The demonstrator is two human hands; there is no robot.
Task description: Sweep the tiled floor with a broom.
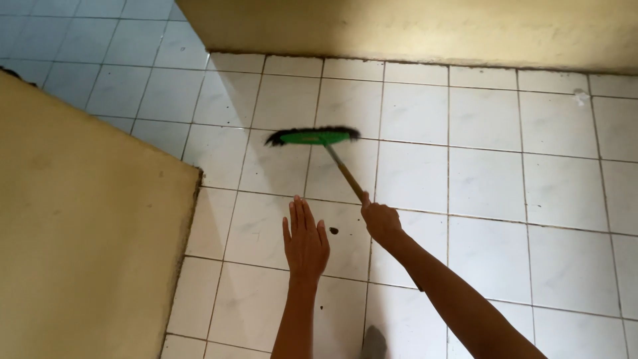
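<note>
Right hand (382, 223) fingers grip the broom (312, 137) handle, left hand (306, 240) flat, fingers together, between yellow walls (80, 239).

Head view, steeply down, tiled floor (485, 173) near

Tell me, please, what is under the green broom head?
Under the green broom head show dark bristles along its edge and white floor tiles. The right hand has its grip on the handle. The floor directly beneath the head is covered.
</note>
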